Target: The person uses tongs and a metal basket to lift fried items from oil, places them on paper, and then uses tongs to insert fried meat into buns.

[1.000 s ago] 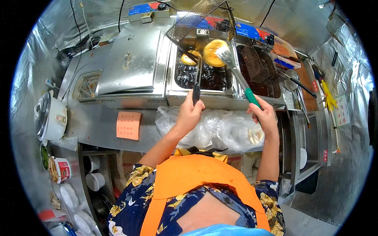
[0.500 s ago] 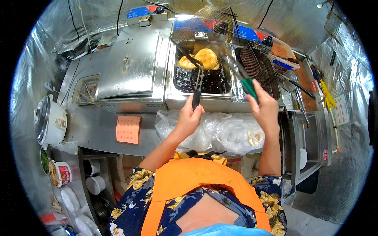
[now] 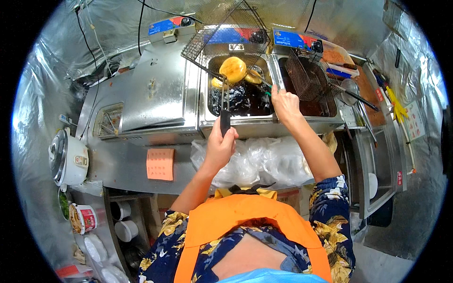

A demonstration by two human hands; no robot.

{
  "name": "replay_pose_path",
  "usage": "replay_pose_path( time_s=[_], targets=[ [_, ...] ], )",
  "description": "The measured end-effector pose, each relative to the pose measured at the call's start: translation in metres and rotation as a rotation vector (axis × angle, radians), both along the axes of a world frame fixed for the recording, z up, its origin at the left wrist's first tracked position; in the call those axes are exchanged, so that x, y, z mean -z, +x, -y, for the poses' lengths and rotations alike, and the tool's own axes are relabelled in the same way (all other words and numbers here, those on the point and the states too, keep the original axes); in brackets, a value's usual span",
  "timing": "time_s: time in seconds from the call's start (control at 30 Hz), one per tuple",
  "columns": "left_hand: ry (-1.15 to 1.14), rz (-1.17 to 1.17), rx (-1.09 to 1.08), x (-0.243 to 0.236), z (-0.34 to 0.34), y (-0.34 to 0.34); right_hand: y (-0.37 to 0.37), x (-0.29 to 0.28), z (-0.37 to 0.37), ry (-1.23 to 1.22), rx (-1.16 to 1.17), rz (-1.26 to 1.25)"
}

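My left hand (image 3: 222,146) grips the black handle (image 3: 225,120) of a wire basket (image 3: 198,52), which tilts over an open fryer of dark oil (image 3: 240,101). A round golden piece of food (image 3: 232,69) lies at the basket's lower edge, partly over another, with a browner piece (image 3: 253,76) right of them. My right hand (image 3: 285,104) is closed round a green-handled metal utensil (image 3: 268,93) angled into the fryer beside the browner piece; the handle is mostly hidden under my fingers.
A second fryer with a basket (image 3: 306,78) stands right, a metal lid (image 3: 153,89) left. A rice cooker (image 3: 71,155), orange paper pad (image 3: 160,164) and plastic bags (image 3: 264,160) lie nearer me. A strainer (image 3: 350,92) and open metal compartment (image 3: 363,165) are at right.
My right hand has moved up and left with the utensil toward the fryer's middle. The basket has shifted left, my left hand still on it, and the food pieces lie differently.
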State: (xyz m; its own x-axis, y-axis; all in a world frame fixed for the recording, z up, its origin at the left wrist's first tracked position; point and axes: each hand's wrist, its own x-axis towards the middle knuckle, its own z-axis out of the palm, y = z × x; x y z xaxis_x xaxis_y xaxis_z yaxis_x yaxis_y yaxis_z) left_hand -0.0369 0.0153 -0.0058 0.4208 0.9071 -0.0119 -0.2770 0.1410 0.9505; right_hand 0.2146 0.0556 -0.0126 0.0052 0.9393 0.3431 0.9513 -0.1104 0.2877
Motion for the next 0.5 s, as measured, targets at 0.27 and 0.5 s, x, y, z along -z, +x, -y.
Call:
replay_pose_path(
  time_s=[0.27, 0.5],
  targets=[
    [-0.067, 0.025, -0.020, 0.004, 0.002, -0.002, 0.041, -0.017, 0.068, -0.088, 0.055, -1.080],
    [-0.064, -0.001, -0.016, 0.014, 0.001, 0.001, 0.025, -0.033, 0.145, 0.095, 0.160, -1.671]
  ],
)
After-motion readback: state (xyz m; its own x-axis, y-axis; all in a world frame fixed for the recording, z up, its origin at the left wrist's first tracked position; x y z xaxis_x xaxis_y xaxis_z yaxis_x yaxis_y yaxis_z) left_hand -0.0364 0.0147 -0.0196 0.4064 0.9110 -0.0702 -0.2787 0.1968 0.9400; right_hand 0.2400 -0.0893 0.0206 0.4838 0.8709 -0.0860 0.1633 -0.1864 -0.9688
